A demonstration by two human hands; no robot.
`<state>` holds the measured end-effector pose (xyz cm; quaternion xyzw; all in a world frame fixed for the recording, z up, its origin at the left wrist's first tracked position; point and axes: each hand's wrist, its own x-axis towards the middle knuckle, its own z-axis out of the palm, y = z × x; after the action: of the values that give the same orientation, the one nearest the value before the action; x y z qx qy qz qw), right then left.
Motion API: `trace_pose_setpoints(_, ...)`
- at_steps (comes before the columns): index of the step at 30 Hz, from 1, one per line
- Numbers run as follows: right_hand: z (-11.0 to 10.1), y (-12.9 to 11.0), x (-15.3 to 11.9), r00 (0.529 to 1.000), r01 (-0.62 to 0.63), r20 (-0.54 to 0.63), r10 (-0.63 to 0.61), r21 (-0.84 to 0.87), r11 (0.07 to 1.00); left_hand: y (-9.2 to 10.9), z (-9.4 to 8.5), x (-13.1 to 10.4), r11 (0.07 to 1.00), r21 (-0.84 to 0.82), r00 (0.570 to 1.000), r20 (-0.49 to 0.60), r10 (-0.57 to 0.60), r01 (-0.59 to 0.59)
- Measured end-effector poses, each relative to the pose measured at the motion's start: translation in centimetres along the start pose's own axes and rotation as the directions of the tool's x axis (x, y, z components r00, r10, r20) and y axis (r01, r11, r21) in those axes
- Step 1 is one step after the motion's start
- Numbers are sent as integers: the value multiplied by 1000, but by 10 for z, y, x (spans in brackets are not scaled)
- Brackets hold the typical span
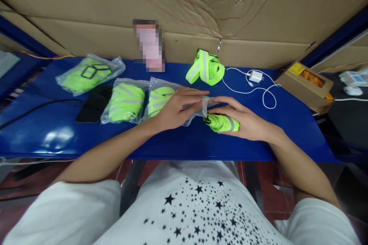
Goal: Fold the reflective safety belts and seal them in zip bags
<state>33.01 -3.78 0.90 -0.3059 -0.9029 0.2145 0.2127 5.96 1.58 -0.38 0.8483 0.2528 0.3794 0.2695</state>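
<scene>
My left hand [179, 108] lies over a clear plastic zip bag, with thumb and fingers closed on the bag's open edge [204, 106]. A filled zip bag [159, 97] of neon yellow-green reflective strap is partly under that hand; I cannot tell whether both pieces of plastic are one bag. My right hand [247, 119] is wrapped round a rolled reflective strap [225, 123], neon with a grey stripe. Its index finger reaches to the plastic edge, and the roll sits just below that edge. The palm hides the roll's far end.
Filled bags lie to the left, one at mid-table [125, 101] and one farther back [86, 74], near a black flat object [93, 105]. A loose strap coil [205, 68], a white charger [255, 76] with its cable and a cardboard box [306, 84] stand behind. A blurred panel [151, 46] leans on the cardboard wall.
</scene>
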Motion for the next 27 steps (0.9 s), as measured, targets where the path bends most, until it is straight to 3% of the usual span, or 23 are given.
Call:
trace_pose_setpoints(6,-6,7,-2,994,-50,98,50,-8,999,7,-10,1,990,24,980,-145,-137,142)
trace_pose_setpoints(10,-28,0,-8,986,-7,168,-10,98,995,3,-11,0,985,173,996,-82,22,-7)
trace_pose_setpoints(12,-37,-6,-10,990,40,125,-63,177,983,-1,-6,-2,966,228,993,22,117,-119)
trace_pose_setpoints(14,-38,-10,-10,999,51,-15,-49,169,984,-2,-1,-4,947,259,981,98,170,-190)
trace_pose_setpoints(17,-27,-8,-6,986,-18,-166,25,40,999,-1,4,-7,930,296,976,73,205,-218)
trace_pose_setpoints(20,-15,0,-2,991,-61,-122,54,-57,996,0,6,-9,923,301,970,36,241,-241)
trace_pose_setpoints(23,-14,4,-2,985,-94,-155,77,-102,990,1,8,-10,915,290,959,60,276,-281)
trace_pose_setpoints(27,-11,3,-3,991,-73,-127,47,-205,976,3,11,-12,939,248,970,33,240,-240)
